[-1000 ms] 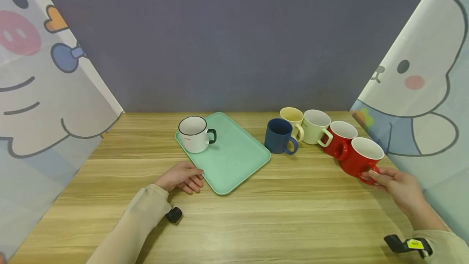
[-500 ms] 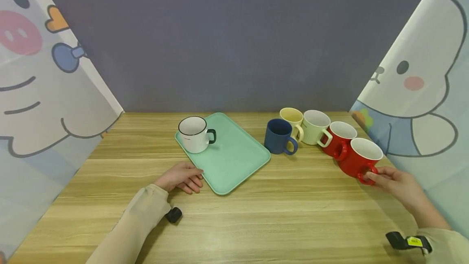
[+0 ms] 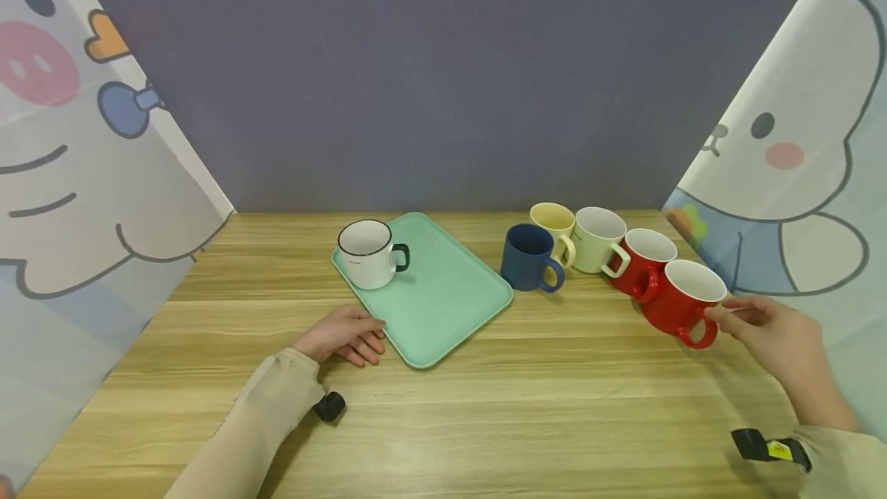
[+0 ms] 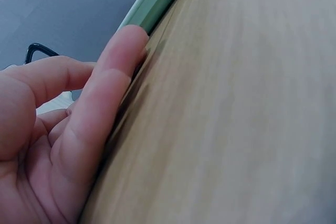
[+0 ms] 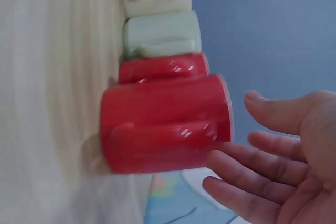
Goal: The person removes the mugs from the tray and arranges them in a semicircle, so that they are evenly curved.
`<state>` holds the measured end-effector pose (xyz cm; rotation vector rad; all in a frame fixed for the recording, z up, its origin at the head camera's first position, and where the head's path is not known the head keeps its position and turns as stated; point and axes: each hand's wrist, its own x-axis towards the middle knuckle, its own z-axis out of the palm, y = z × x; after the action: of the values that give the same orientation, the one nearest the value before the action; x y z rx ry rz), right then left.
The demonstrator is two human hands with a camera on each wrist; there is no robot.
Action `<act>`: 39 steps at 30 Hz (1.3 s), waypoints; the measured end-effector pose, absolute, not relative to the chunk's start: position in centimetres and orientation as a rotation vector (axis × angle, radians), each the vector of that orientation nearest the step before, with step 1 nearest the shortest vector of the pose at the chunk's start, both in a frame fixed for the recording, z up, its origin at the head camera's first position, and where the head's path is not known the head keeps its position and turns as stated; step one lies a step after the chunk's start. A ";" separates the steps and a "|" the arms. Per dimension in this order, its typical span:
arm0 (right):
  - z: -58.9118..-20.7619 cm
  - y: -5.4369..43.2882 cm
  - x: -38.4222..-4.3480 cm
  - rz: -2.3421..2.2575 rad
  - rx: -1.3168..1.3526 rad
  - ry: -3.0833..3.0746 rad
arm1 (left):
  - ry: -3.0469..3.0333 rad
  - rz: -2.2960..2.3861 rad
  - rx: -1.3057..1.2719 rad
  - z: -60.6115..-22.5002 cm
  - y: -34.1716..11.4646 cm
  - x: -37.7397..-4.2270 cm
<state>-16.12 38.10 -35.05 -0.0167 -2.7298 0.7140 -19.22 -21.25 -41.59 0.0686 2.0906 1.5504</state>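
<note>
My right hand (image 3: 783,337) is just behind the handle of the nearer red mug (image 3: 668,306), thumb and fingers apart, nothing held. In the right wrist view the spread fingers (image 5: 247,182) lie beside the rim of that upright red mug (image 5: 163,108). My left hand (image 3: 343,336) rests on the table at the left edge of the mint-green tray (image 3: 443,291), its thumb tip at the rim. The left wrist view shows an extended finger (image 4: 105,93) reaching to the tray's side (image 4: 157,1). A white mug (image 3: 369,262) with a black rim and handle stands on the tray.
A second red mug (image 3: 632,272), a pale green mug (image 3: 592,249), a yellow mug (image 3: 563,237) and a dark blue mug (image 3: 520,260) run in a slanting row right of the tray. A grey wall (image 3: 443,83) closes the back; cartoon-printed sheets (image 3: 797,237) flank the table.
My right hand has let go of the nearer red mug's handle and drawn slightly back and up; the mug stays by the other red one. The left hand has not moved.
</note>
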 end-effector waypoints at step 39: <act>-34.9 14.1 -23.3 1.041 0.897 -2.543 | 2.097 1.547 0.062 -41.6 -21.2 -19.2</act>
<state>-23.26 14.09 -34.94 0.8968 -2.5427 1.0412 -19.24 -21.25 -41.56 0.0620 2.0969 1.5473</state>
